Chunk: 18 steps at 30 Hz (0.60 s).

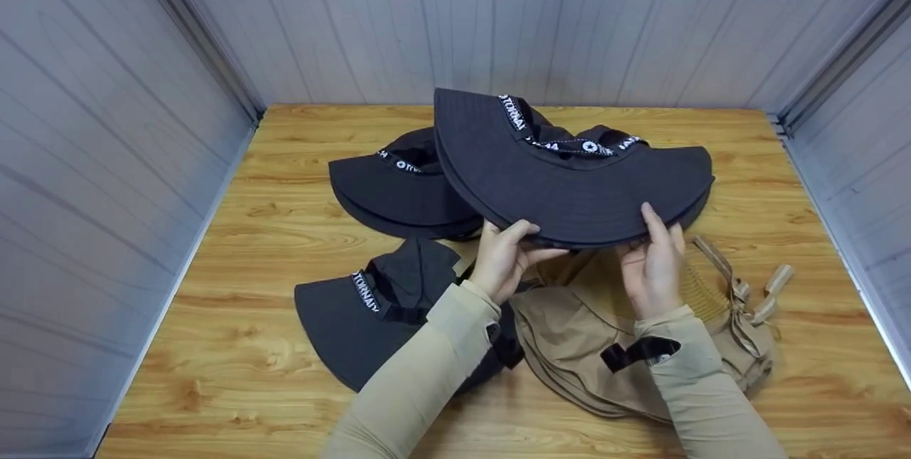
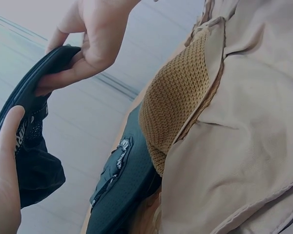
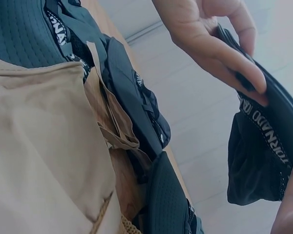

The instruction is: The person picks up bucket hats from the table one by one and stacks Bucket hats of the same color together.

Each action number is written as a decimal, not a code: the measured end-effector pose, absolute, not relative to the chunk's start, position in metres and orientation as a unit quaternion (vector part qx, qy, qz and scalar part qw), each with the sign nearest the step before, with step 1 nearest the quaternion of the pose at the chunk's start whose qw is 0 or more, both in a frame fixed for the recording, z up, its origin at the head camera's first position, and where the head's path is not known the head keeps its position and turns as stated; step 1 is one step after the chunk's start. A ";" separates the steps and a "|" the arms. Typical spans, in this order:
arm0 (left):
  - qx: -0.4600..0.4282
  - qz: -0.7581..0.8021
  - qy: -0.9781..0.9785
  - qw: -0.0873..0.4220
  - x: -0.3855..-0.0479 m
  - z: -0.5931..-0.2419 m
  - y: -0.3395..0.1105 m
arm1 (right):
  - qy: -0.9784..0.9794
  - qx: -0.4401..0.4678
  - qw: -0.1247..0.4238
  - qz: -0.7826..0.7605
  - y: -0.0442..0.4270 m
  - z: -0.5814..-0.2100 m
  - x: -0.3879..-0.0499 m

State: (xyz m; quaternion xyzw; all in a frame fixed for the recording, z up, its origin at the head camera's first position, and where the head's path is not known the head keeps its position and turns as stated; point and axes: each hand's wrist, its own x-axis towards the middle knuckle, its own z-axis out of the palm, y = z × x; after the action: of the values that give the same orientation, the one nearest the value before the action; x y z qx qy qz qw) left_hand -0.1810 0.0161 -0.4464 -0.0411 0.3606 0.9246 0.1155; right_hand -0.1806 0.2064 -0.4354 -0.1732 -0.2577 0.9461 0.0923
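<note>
Both hands pinch the near edge of a dark brimmed hat (image 1: pixel 562 196), which is lifted off the wooden table (image 1: pixel 228 381) with its crown and lettered band on the far side of the grip. The left hand (image 1: pixel 502 260) has its thumb over the brim and fingers beneath; the right hand (image 1: pixel 653 270), a little apart from it along the same edge, does likewise. The brim edge shows more than one layer, though whether this is one folded hat or two nested I cannot tell. Beyond and left of the grip lies a second dark hat (image 1: pixel 398 185), partly hidden by the held one; nearer and left, by the left forearm, lies a third (image 1: pixel 341 331). Just below the grip, under the right forearm, is a tan hat (image 1: pixel 576 345) with a knitted panel and ties. The step in hand looks like holding and squaring the hat by its brim; the next move probably calls for keeping both pinches level, so the layers stay aligned and the crown clears the hats below.
</note>
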 end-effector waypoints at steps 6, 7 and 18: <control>-0.036 0.931 0.348 0.107 -0.178 -0.447 0.021 | -0.271 -0.164 0.106 0.942 0.198 -0.438 -0.181; -0.036 0.932 0.344 0.107 -0.178 -0.448 0.022 | -0.275 -0.164 0.107 0.941 0.197 -0.438 -0.181; -0.022 0.934 0.330 0.134 -0.176 -0.446 0.025 | -0.310 -0.156 0.113 0.931 0.188 -0.438 -0.183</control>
State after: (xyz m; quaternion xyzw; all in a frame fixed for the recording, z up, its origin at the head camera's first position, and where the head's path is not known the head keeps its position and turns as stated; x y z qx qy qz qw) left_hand -0.1758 0.0250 -0.4464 -0.0216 0.3302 0.9340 0.1344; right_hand -0.1828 0.1875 -0.4384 -0.1557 -0.3101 0.9310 0.1131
